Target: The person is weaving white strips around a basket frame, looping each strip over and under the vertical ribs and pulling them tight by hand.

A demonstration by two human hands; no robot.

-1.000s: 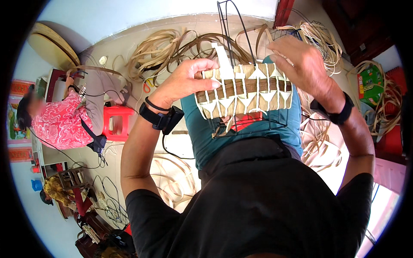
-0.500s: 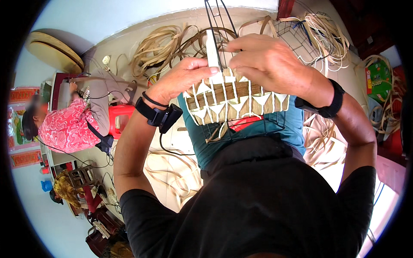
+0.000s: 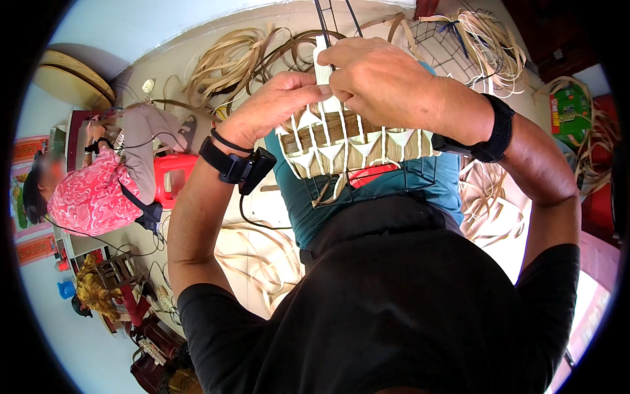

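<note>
Pale wall (image 3: 197, 20) above a beige floor (image 3: 259, 203), both bent by the lens and cut off by its black rim.

Woven piece (image 3: 374, 150), one: brown and straw-coloured, crossed by white cords and triangles; set on a black wire frame (image 3: 403, 184) over the lap in teal trousers (image 3: 287, 190). Top right portion behind the right hand; frame's upper wires run off the top edge.

White strip (image 3: 322, 69), one: upright at the piece's upper left; partly covered by fingers.

Left hand (image 3: 272, 105): at the piece's upper left corner, thumb on the near side by the strip's base, forefinger nearly closed against it; holds the piece there. Remaining fingers mostly out of sight.

Right hand (image 3: 387, 82): back uppermost, fingers curled close together, tips at the strip. Thumb concealed; whether the strip is pinched cannot be told.

Black wristbands, one per arm; that on the left forearm (image 3: 197, 217) bears a small black device (image 3: 258, 171).

Tan strips (image 3: 220, 69): loose coils near the wall, ends tangled. More beside the knees, partly covered by the arms.

Red stool (image 3: 177, 167), with a seated person in a pink patterned shirt (image 3: 92, 200); that person's handwork too small to read.

Green package (image 3: 571, 115): far right, half behind strips.

Dark bags (image 3: 157, 345): lower left, details lost in shadow.
</note>
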